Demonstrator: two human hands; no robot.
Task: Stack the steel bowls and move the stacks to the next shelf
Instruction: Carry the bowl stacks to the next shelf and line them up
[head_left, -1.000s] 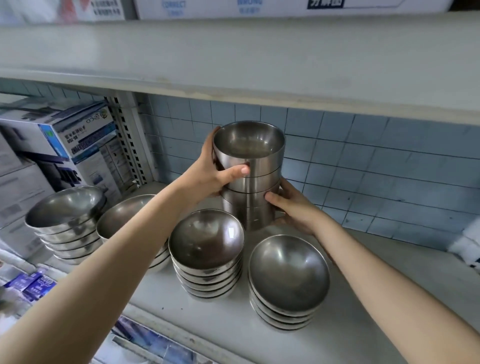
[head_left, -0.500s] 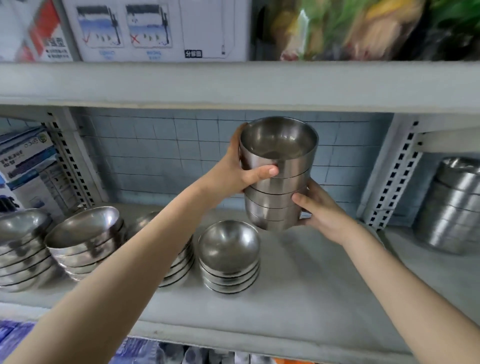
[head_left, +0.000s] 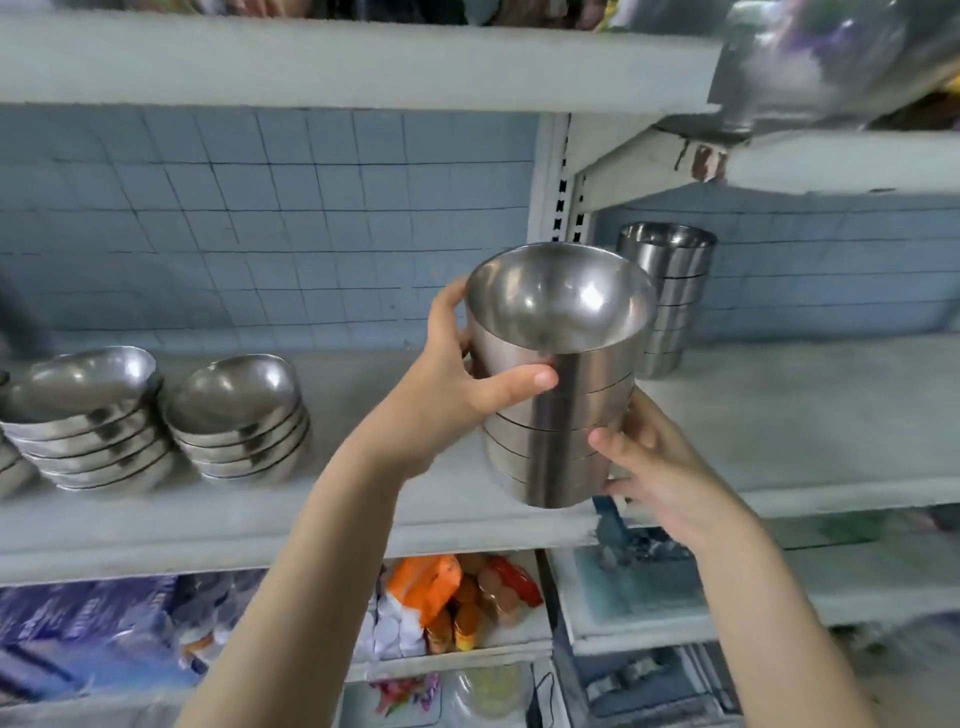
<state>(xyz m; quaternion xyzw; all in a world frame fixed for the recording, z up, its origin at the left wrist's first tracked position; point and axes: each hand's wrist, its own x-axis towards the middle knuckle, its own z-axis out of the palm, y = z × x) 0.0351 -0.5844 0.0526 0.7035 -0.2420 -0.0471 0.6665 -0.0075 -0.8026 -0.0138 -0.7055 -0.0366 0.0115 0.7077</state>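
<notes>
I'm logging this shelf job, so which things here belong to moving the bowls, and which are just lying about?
Part of the job: held bowl stack, gripped by left hand and right hand; finished stack on the next shelf; waiting stacks at left.
Lying about: snack packets and blue packages below.

Left hand (head_left: 452, 400) and right hand (head_left: 660, 467): both bare. Left forearm (head_left: 322, 545) and right forearm (head_left: 753, 597): bare along all their visible length, smooth, each widening toward the lower edge of view. Left thumb (head_left: 519, 382): short, rounded nail, trimmed close to the tip. Right fingers (head_left: 610, 441): blurred; nails cannot be made out.
</notes>
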